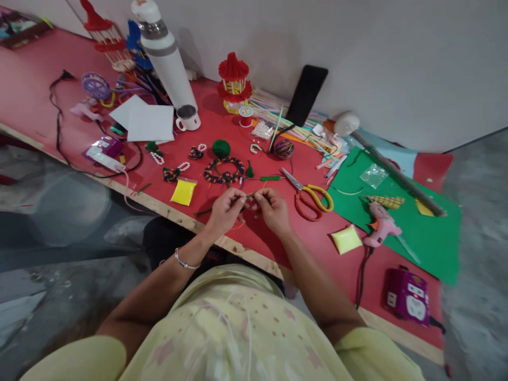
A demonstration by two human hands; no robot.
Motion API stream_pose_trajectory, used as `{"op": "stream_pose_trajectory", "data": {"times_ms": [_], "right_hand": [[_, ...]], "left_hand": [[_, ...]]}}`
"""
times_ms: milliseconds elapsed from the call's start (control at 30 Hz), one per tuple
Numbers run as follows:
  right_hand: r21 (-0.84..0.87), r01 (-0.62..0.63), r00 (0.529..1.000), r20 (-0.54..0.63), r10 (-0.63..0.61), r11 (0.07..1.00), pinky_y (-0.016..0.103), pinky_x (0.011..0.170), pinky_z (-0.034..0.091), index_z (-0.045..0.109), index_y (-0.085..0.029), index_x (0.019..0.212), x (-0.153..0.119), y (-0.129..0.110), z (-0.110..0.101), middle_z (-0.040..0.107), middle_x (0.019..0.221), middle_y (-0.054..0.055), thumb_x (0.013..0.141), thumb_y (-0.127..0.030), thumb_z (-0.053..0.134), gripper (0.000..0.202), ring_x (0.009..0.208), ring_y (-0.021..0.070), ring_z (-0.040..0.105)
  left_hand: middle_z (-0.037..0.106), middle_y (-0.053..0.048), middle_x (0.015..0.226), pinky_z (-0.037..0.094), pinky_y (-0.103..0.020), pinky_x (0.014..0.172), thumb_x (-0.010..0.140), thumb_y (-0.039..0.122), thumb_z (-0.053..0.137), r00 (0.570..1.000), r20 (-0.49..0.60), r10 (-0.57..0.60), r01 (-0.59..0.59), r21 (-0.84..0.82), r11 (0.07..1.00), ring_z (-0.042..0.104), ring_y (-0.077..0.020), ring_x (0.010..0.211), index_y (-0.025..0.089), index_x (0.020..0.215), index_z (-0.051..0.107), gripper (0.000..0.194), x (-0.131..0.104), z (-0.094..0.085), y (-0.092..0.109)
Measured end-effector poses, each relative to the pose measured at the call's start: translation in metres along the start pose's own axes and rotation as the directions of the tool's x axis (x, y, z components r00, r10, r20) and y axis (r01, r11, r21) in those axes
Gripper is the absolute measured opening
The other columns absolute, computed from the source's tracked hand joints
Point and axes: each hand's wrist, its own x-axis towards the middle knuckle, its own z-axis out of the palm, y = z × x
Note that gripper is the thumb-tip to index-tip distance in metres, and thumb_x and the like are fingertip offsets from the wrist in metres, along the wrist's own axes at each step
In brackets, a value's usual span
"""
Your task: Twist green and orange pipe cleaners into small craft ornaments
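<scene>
My left hand (pixel 227 209) and my right hand (pixel 273 209) meet over the front of the red table (pixel 39 100), fingertips pinched together on a thin dark pipe cleaner (pixel 248 197) held between them. Just beyond the hands lies a ring of orange-and-dark twisted pipe cleaner (pixel 224 170). Yellow-and-orange scissors (pixel 311 197) lie to the right of my right hand. A yellow pouch (pixel 183 191) lies left of my left hand.
A pink glue gun (pixel 381 225) rests on green felt (pixel 428 238); a purple power strip (pixel 408 295) sits near the front right edge. A white flask (pixel 164 53), mug (pixel 188 117), phone (pixel 306 95), green yarn ball (pixel 221 148) and red paper lanterns (pixel 234 82) stand behind.
</scene>
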Motion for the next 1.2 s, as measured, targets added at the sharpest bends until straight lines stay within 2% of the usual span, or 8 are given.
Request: {"op": "stream_pose_trajectory", "data": {"times_ms": [167,300,367,733,1000,1200], "right_hand": [[0.071,-0.009,1.0,0.026,0.007,0.997,0.022,0.049,0.056,0.057,-0.022,0.09,0.001,0.008,0.005,0.066,0.076,-0.002,0.088,-0.05,0.064,0.029,0.061,0.0117,0.064],[0.122,-0.028,0.998,0.062,0.02,0.992,0.024,0.051,0.058,0.054,-0.023,0.092,-0.001,0.011,0.008,0.069,0.082,0.0,0.088,-0.053,0.064,0.032,0.066,0.0134,0.068],[0.13,-0.035,0.997,0.067,0.027,0.991,0.025,0.052,0.058,0.053,-0.023,0.092,-0.002,0.011,0.009,0.07,0.085,0.0,0.087,-0.054,0.064,0.033,0.066,0.0134,0.069],[0.136,-0.037,0.996,0.086,0.026,0.99,0.026,0.061,0.059,0.053,-0.024,0.09,-0.001,0.013,0.01,0.072,0.085,0.001,0.086,-0.055,0.066,0.034,0.067,0.013,0.07],[0.146,-0.032,0.995,0.101,0.018,0.989,0.026,0.061,0.058,0.054,-0.023,0.091,-0.002,0.012,0.008,0.072,0.088,0.002,0.087,-0.053,0.066,0.032,0.066,0.0128,0.07],[0.138,-0.04,0.994,0.106,0.026,0.99,0.027,0.061,0.059,0.054,-0.023,0.092,-0.003,0.013,0.007,0.072,0.087,0.001,0.087,-0.054,0.065,0.033,0.066,0.0128,0.069]], "left_hand": [[0.069,-0.004,0.081,0.052,-0.02,0.046,0.09,0.04,0.06,0.998,-0.037,0.06,-0.055,0.125,0.991,0.067,-0.0152,0.068,0.019,0.097,0.063,0.022,-0.001,-0.003,-0.007],[0.066,-0.01,0.115,0.058,-0.025,0.066,0.09,0.033,0.061,0.978,-0.089,0.188,-0.168,0.197,0.966,0.068,-0.0147,0.081,0.018,0.093,0.066,0.015,0.0,-0.006,-0.008],[0.063,-0.011,0.122,0.059,-0.028,0.074,0.09,0.031,0.061,0.969,-0.102,0.224,-0.195,0.238,0.952,0.068,-0.0161,0.088,0.018,0.09,0.068,0.014,0.001,-0.007,-0.007],[0.067,-0.01,0.117,0.052,-0.034,0.092,0.089,0.024,0.06,0.929,-0.109,0.354,-0.276,0.434,0.858,0.063,-0.0218,0.11,0.02,0.089,0.069,0.01,-0.001,-0.009,0.002],[0.067,-0.009,0.114,0.05,-0.028,0.078,0.092,0.028,0.058,0.951,-0.069,0.301,-0.254,0.384,0.888,0.064,-0.0185,0.097,0.02,0.087,0.069,0.015,-0.001,-0.01,0.001],[0.062,0.0,0.077,0.043,-0.024,0.066,0.093,0.034,0.055,0.984,-0.062,0.166,-0.129,0.39,0.912,0.056,-0.0147,0.072,0.021,0.084,0.063,0.018,-0.001,-0.009,0.002]]}}
